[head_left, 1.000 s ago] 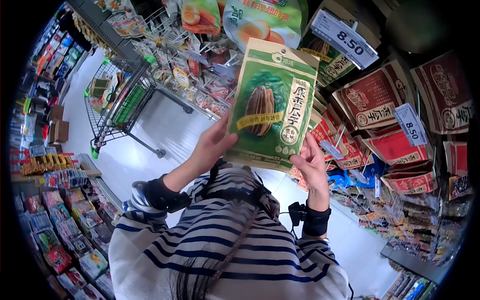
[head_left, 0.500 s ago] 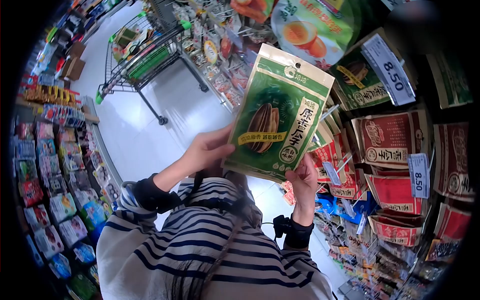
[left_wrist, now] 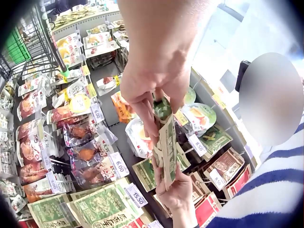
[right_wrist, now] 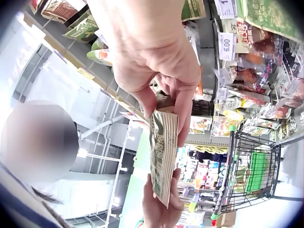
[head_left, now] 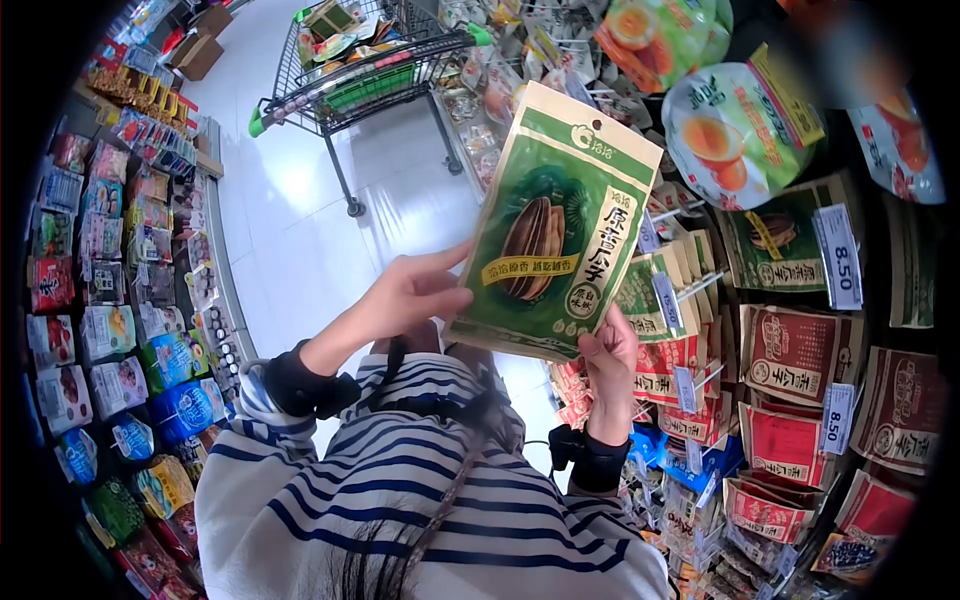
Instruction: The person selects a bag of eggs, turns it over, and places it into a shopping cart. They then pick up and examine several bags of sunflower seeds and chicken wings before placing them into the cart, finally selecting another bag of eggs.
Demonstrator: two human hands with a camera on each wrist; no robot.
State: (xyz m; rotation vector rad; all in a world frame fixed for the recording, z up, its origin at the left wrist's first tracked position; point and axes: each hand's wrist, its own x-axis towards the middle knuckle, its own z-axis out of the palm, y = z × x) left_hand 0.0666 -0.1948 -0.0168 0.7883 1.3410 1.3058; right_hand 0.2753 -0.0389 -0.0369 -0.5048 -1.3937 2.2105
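Observation:
A green and tan bag of sunflower seeds (head_left: 540, 230) is held up in front of the chest, its printed front facing the head view. My left hand (head_left: 405, 298) grips its left edge, thumb on the front and the other fingers partly hidden behind. At the lower right corner my right hand (head_left: 610, 365) pinches the bag with the thumb in front. Both wrist views show the bag edge-on between the two hands, fingers on either side. Black bands circle both wrists below the hands.
A shopping cart (head_left: 365, 90) with packets inside stands on the pale floor ahead. To the right, a rack holds hanging bags, including brown seed bags (head_left: 800, 350) and round egg packs (head_left: 735, 135), with price tags (head_left: 838, 258). Snack shelves (head_left: 130, 300) line the left side.
The head view has turned, so the cart has shifted right and up and the right-hand rack shows more fully. Both hands keep hold of the bag, which is nearly still against the body.

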